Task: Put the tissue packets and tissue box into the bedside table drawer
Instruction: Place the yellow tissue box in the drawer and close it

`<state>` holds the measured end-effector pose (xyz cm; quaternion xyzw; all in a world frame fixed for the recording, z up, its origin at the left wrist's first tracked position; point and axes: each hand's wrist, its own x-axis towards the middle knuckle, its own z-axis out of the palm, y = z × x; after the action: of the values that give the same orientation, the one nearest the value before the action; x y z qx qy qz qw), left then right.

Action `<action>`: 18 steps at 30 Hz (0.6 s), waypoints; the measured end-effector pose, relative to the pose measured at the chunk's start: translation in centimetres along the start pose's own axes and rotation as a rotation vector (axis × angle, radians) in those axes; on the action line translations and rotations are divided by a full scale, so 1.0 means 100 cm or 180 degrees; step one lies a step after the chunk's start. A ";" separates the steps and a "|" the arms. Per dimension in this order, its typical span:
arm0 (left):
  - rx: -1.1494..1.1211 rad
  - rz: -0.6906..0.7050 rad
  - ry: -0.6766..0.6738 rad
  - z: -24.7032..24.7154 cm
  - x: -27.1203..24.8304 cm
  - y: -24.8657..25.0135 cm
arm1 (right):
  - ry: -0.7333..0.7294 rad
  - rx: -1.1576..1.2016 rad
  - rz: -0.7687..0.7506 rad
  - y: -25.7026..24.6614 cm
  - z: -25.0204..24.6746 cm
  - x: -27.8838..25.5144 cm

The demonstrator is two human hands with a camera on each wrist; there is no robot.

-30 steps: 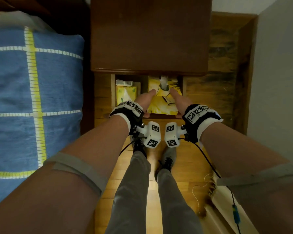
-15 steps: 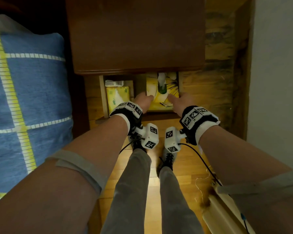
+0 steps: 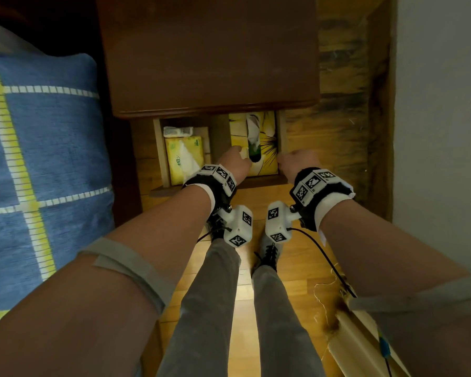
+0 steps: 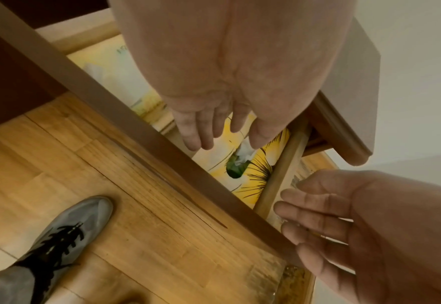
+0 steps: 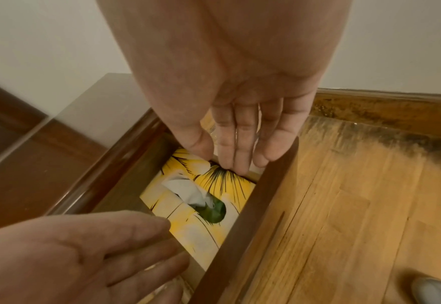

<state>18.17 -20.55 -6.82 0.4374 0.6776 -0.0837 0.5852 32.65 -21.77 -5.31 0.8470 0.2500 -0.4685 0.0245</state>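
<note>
The bedside table has its drawer pulled out. A yellow tissue box with a white tissue sticking up lies in the drawer's right part. A yellow tissue packet and a small white packet lie in the left part. My left hand hangs over the box's near left corner, fingers relaxed and holding nothing. My right hand is at the box's near right corner, its straight fingertips close to the box; I cannot tell whether they touch.
A bed with a blue and yellow checked cover stands close on the left. A white wall runs along the right. My legs and grey shoes stand on the wooden floor before the drawer front. A pale wooden strip lies at lower right.
Both hands have drawn back from the top of the tissue box toward the drawer front. The box stays in the drawer. My view has shifted slightly.
</note>
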 end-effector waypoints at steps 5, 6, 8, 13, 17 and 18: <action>-0.0301 0.0050 0.0267 -0.017 -0.029 -0.014 | -0.0049 0.0290 0.0133 0.010 0.008 -0.017; -0.0358 0.0009 0.0298 -0.020 -0.034 -0.019 | -0.0133 0.0376 0.0187 0.015 0.012 -0.019; -0.0524 -0.0086 0.0378 -0.025 -0.043 -0.032 | -0.0247 0.0485 0.0239 0.030 0.023 -0.018; -0.1098 -0.0206 0.0494 -0.025 -0.065 -0.073 | -0.0421 0.0644 0.0204 0.041 0.036 -0.048; -0.1186 -0.0544 0.0605 -0.016 -0.073 -0.112 | -0.0383 0.0587 0.0102 0.048 0.054 -0.044; -0.1156 -0.0649 0.0617 -0.013 -0.072 -0.119 | -0.0320 0.0547 0.0052 0.048 0.056 -0.044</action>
<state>8.52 -30.45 -4.92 0.2602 0.7753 0.0232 0.5751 28.46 -29.24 -5.81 0.8234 0.2005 -0.5299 -0.0319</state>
